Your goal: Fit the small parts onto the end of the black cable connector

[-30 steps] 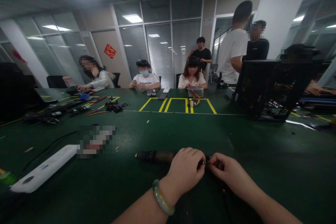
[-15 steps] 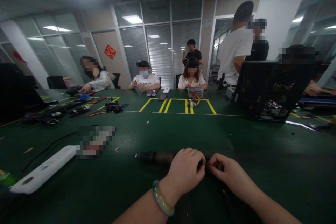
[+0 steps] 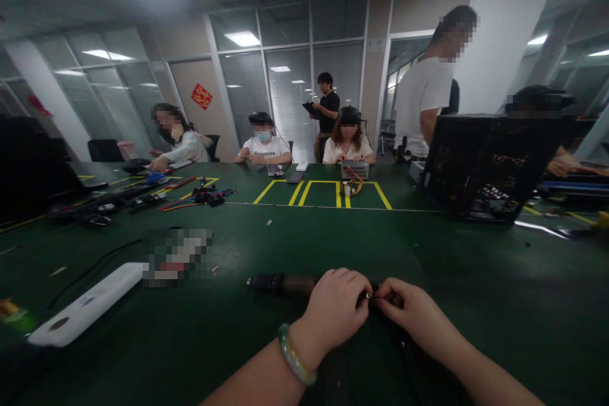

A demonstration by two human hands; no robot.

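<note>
My left hand (image 3: 335, 311), with a pale green bangle on its wrist, is curled into a fist-like pinch at the near edge of the green table (image 3: 304, 235). My right hand (image 3: 409, 314) is pinched too, its fingertips meeting the left's over a tiny metal part (image 3: 368, 295) that I cannot name. A dark cylindrical tool (image 3: 280, 283) lies flat just behind the left hand, its right end hidden by my fingers. A dark thing under my wrists is too dim to make out.
A white flat device (image 3: 85, 312) lies at the near left with a black cable. Cables and connectors (image 3: 204, 193) lie at the far left. An open black computer case (image 3: 490, 165) stands at the right. Seated people face me across yellow floor-tape markings (image 3: 323, 190); others stand behind.
My hands stay pinched together in the same spot. The person in black at the back has walked left; the standing person in white has turned.
</note>
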